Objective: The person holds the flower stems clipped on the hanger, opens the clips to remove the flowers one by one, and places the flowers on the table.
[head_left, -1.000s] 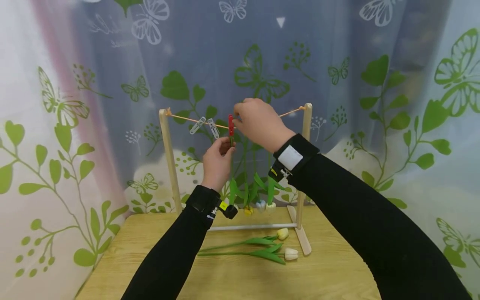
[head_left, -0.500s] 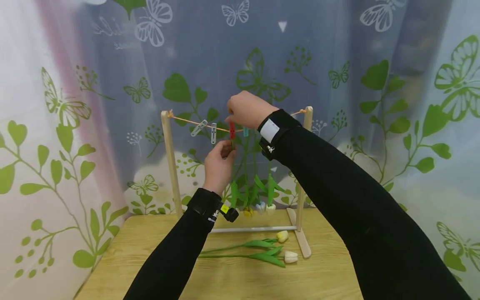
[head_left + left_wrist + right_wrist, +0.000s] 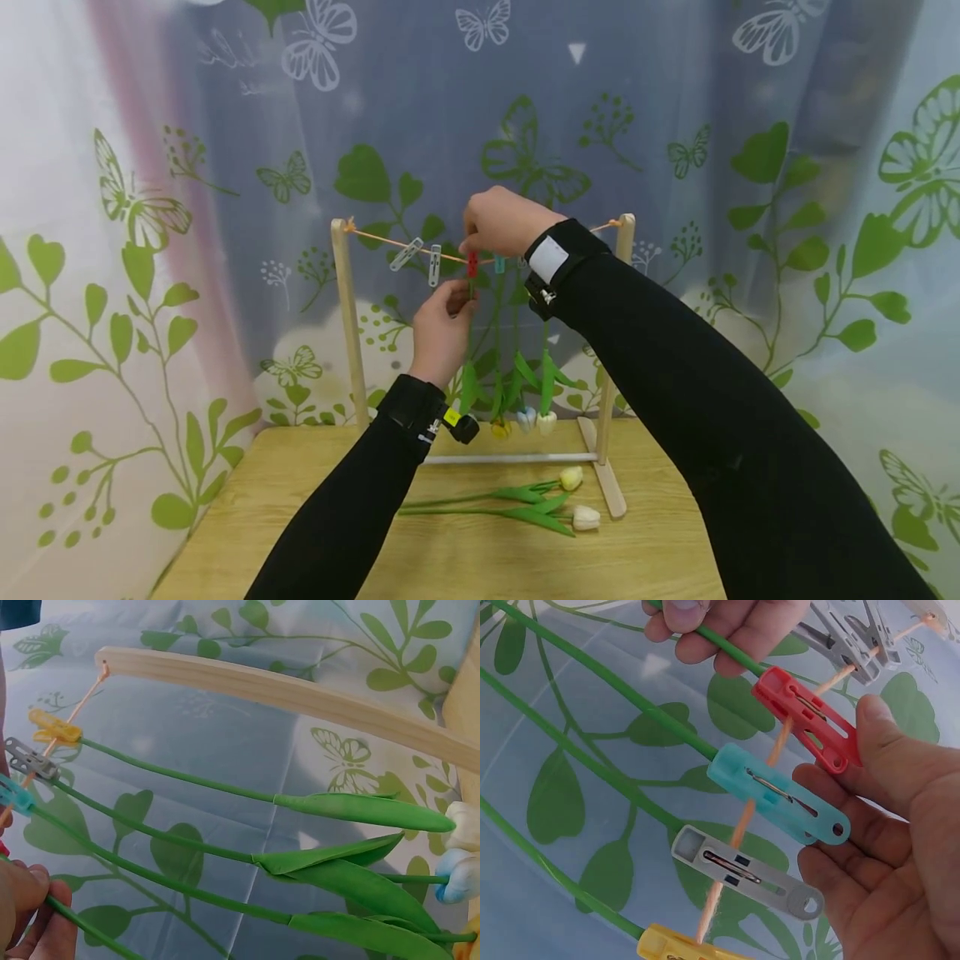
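Note:
My right hand (image 3: 510, 221) pinches the handle end of a red clothespin (image 3: 810, 720) between thumb and fingers. The clothespin sits across an orange cord (image 3: 742, 825), its jaws at the end of a green tulip stem (image 3: 731, 651). Just below, my left hand (image 3: 438, 333) pinches that stem between thumb and fingers. Alongside, a teal clothespin (image 3: 769, 791), a grey clothespin (image 3: 746, 874) and a yellow clothespin (image 3: 56, 729) hold more tulips upside down on the cord. Their blooms are white, light blue (image 3: 459, 877) and yellow (image 3: 500, 429).
Two spare grey clothespins hang left on the cord, one tilted (image 3: 406, 254), one upright (image 3: 435, 265). A wooden post (image 3: 348, 325) stands at each cord end, with a white bar (image 3: 517, 458) low between them. Yellow (image 3: 571, 477) and white (image 3: 586, 517) tulips lie on the table (image 3: 300, 500).
My right hand has moved from beside the red clothespin to above it, and the clothespin sits lower on the cord. The nearer spare grey clothespin has swung upright. My left hand keeps the stem.

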`<act>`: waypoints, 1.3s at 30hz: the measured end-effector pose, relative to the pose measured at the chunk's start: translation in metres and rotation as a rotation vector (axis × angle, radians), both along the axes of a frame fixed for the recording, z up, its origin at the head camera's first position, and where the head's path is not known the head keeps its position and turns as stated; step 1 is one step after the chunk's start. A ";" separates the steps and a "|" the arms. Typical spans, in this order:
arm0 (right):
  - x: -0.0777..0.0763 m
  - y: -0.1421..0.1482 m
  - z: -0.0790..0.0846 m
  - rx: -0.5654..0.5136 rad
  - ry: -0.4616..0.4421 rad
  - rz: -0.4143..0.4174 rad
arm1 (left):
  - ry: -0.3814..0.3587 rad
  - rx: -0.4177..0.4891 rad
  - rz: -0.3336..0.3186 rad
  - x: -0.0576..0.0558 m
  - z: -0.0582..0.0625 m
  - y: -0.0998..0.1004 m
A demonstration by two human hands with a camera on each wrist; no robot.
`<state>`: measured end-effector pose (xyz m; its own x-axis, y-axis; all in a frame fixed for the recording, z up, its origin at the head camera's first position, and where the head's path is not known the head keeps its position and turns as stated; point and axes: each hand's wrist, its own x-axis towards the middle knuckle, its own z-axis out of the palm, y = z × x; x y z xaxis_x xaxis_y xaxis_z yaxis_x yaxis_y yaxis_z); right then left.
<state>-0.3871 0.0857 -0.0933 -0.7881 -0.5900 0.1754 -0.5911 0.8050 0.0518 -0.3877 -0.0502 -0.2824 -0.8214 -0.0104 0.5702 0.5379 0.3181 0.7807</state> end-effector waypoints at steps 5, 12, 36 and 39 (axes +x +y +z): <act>0.000 -0.002 0.002 -0.010 0.007 0.011 | -0.003 0.012 -0.001 0.000 0.002 0.001; -0.001 -0.004 0.000 -0.031 0.034 -0.028 | -0.007 0.004 -0.004 -0.001 0.005 0.004; -0.008 0.002 -0.016 -0.085 0.126 -0.005 | -0.044 0.025 -0.018 0.004 -0.004 0.000; -0.003 0.003 -0.019 -0.089 0.097 0.000 | -0.076 0.027 -0.009 0.005 -0.011 -0.003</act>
<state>-0.3905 0.0889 -0.1119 -0.7652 -0.5685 0.3023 -0.5865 0.8091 0.0369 -0.3829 -0.0530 -0.2934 -0.8626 -0.0174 0.5056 0.4791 0.2924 0.8276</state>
